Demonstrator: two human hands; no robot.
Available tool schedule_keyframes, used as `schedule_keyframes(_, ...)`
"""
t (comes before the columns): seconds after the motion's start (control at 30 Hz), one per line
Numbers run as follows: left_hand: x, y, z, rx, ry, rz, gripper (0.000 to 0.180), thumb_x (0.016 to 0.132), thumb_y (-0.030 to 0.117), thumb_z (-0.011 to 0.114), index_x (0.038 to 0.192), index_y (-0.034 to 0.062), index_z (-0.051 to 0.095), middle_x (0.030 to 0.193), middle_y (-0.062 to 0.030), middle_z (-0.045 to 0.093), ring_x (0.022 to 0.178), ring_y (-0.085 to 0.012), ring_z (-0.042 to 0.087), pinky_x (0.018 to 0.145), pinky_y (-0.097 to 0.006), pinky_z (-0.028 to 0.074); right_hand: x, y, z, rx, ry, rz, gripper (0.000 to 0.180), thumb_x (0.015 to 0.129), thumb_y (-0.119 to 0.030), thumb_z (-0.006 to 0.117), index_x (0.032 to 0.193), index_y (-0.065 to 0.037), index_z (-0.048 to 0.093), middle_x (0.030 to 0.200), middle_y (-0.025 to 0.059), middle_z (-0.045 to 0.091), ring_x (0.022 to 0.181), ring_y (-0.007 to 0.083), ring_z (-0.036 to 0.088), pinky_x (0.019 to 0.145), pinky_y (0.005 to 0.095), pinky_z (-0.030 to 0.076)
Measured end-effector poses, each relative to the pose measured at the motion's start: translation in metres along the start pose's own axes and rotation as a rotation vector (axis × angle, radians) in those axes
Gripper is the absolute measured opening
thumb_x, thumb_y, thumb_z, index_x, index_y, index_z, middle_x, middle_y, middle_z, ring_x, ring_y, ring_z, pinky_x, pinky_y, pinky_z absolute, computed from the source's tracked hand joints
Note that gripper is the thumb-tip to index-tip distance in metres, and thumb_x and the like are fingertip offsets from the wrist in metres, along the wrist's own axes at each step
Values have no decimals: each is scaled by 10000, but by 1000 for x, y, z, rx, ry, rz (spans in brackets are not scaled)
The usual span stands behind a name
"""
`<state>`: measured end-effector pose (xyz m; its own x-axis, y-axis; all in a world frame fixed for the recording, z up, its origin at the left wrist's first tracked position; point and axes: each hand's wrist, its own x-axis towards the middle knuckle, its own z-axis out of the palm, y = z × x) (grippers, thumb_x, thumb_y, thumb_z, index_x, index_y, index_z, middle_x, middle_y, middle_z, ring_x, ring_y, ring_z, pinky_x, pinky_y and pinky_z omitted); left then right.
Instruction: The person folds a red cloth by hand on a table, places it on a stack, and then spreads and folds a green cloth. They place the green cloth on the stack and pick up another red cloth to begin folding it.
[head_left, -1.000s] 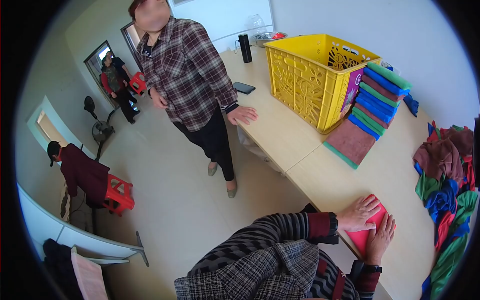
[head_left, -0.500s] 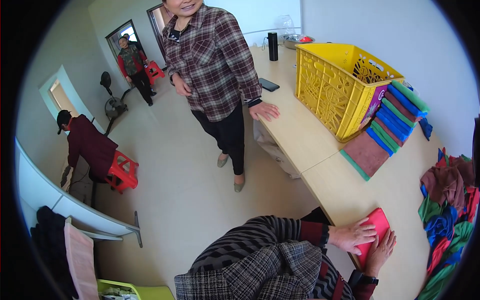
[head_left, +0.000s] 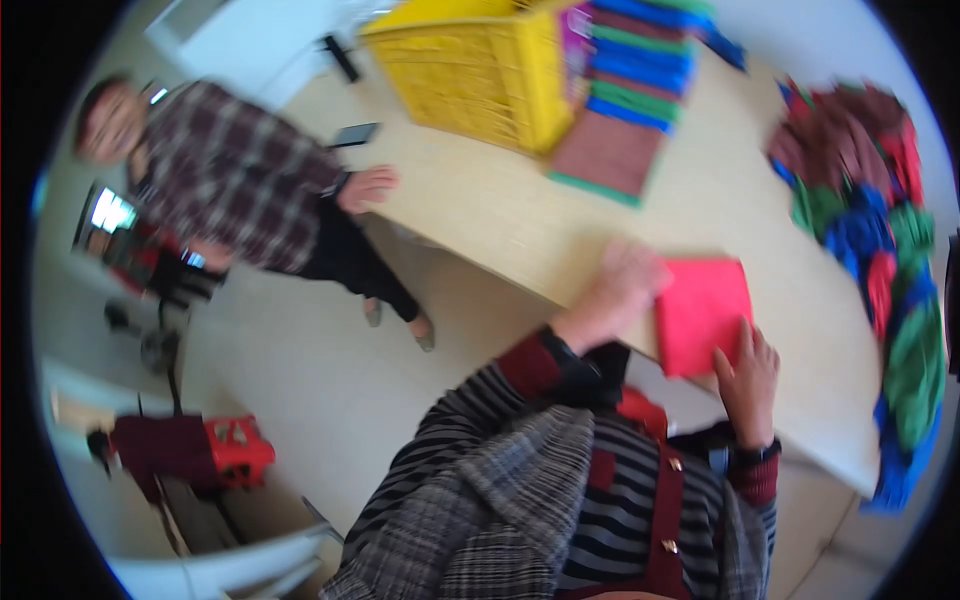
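Left hand (head_left: 622, 288) now outward, at edge of red cloth (head_left: 700, 300) (blurred, grip unclear), right hand (head_left: 750, 388) spread, bare tabletop (head_left: 812, 340) beyond

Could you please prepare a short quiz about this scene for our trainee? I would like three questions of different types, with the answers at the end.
1. Which colour is the cloth nearest to the person's left hand and right hand?
A) green
B) red
C) blue
2. True or false: the stack of folded cloths is beside the crate.
3. Fill in: seen by the person, the loose pile lies to the ____ of the stack.

Key: 1. B; 2. True; 3. right
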<state>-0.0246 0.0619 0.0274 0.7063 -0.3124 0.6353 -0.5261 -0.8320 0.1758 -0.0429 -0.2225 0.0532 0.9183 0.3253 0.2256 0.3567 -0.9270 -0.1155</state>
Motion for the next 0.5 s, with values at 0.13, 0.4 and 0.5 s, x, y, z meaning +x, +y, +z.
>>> schedule_keyframes(0.13,3,-1,7,-2,-106,-114,391,898,173,644,1268,47,627,1337,-167,583,1339,-356,489,1123,-558,328,10,0,-30,-56,-65,-11,567,928,-324,689,1383,-16,551,1191,170,648,1123,337,587,1033,463,419)
schedule_keyframes(0.4,7,51,34,-108,-218,-101,576,978,261,608,1463,-18,470,1534,-214,428,1469,-375,352,1188,-576,257,52,-33,26,195,82,-251,638,979,-404,600,1491,-45,474,1530,176,470,1442,361,400,1211,470,287)
schedule_keyframes(0.5,3,40,40,-29,-236,-71,621,990,285,593,1495,-32,422,1569,-216,383,1489,-375,317,1191,-575,254,60,-27,41,183,62,-268,665,1004,-459,542,1524,-57,439,1573,161,428,1483,352,349,1229,469,257)
